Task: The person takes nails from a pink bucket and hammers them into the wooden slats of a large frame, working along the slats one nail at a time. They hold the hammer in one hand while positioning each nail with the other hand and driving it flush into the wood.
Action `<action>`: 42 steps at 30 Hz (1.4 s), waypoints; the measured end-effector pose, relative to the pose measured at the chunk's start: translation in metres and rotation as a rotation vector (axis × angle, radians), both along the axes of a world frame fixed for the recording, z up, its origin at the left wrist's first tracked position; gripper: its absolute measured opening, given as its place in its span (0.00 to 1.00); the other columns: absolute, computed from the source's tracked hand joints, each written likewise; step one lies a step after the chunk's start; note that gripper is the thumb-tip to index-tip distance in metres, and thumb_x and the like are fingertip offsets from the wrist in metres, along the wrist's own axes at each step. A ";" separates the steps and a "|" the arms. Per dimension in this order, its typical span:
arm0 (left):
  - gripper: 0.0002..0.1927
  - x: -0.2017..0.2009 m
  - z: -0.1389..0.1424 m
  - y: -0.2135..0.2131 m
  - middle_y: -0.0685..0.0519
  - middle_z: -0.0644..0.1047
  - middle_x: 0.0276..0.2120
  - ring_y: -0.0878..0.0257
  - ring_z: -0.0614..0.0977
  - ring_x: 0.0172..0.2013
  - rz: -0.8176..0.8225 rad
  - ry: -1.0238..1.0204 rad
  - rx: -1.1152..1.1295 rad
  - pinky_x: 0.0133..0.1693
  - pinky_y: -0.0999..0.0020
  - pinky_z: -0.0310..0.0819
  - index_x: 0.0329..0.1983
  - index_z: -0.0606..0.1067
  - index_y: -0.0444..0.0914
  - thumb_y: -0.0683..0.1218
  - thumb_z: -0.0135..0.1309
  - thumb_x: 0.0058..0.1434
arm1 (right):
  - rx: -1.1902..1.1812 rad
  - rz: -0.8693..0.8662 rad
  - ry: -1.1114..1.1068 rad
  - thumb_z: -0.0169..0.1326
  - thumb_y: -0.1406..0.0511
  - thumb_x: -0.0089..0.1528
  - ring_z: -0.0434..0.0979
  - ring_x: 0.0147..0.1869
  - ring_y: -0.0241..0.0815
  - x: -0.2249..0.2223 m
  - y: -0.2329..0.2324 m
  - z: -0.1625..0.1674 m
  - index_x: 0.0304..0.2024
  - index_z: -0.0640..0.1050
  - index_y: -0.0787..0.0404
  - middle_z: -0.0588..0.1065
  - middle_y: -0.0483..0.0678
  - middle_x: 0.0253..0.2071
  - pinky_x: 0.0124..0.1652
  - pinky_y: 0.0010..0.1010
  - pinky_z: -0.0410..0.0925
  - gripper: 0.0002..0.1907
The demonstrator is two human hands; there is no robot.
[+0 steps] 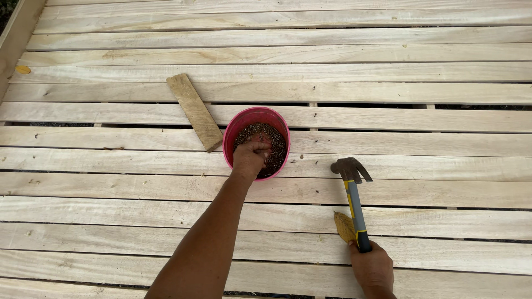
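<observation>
Left hand: the left hand (250,158) dips into the round pink plastic bucket (256,143), fingers curled down among the heap of small rusty brown nails (265,145); whether it pinches any nails I cannot tell, as the fingertips are buried.
Right hand: the right hand (372,268) is closed round the handle end of the claw hammer with a dark steel head and blue-and-yellow handle (353,202), at about 5 o'clock from the bucket.
Hammer: its head rests on the boards, pointing toward 12 o'clock, well apart from the bucket.
Bucket: stands upright on the deck of pale wooden planks (388,72), near the middle of the view.
Loose offcut: a short flat brown wooden board (194,112) lies tilted at 10 o'clock from the bucket, its lower end just beside the rim.
Leaves: a dry yellow leaf (344,226) lies touching the hammer handle on its 9 o'clock side; another small yellow leaf (22,70) lies far off at 9 o'clock.
Hidden: the hand covers the bucket's near rim and part of the nails; the gaps between planks show only darkness; both forearms are cut off by the bottom edge.
</observation>
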State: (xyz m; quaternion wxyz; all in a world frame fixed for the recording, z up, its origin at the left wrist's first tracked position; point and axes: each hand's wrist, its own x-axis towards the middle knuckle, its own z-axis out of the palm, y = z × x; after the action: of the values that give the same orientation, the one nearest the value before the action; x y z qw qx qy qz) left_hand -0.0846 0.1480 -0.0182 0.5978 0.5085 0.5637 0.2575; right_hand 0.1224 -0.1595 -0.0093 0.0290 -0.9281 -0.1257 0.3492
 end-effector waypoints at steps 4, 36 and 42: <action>0.20 -0.005 0.010 -0.003 0.54 0.81 0.37 0.67 0.82 0.34 0.011 -0.058 0.022 0.34 0.75 0.81 0.52 0.78 0.36 0.29 0.52 0.58 | -0.015 0.012 0.007 0.57 0.46 0.63 0.86 0.47 0.53 0.001 0.000 0.001 0.50 0.84 0.56 0.85 0.55 0.40 0.50 0.45 0.77 0.25; 0.05 0.042 0.019 -0.138 0.52 0.83 0.33 0.63 0.85 0.33 -0.002 0.103 0.360 0.39 0.71 0.80 0.37 0.83 0.37 0.38 0.62 0.57 | 0.146 0.068 0.175 0.60 0.49 0.62 0.78 0.29 0.45 0.005 -0.009 0.037 0.40 0.81 0.63 0.76 0.51 0.25 0.35 0.41 0.74 0.23; 0.03 0.038 -0.009 -0.176 0.53 0.84 0.29 0.67 0.83 0.30 0.052 0.159 0.041 0.38 0.73 0.80 0.35 0.83 0.37 0.39 0.62 0.59 | 0.099 0.130 0.195 0.61 0.49 0.61 0.76 0.28 0.40 -0.001 -0.051 0.046 0.39 0.83 0.65 0.75 0.49 0.23 0.34 0.38 0.71 0.24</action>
State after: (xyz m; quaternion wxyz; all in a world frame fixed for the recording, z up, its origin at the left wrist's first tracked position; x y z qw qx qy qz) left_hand -0.0461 -0.0277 -0.0270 0.5336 0.5249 0.6170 0.2431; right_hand 0.1214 -0.2102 0.0365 0.0642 -0.8772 -0.1991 0.4322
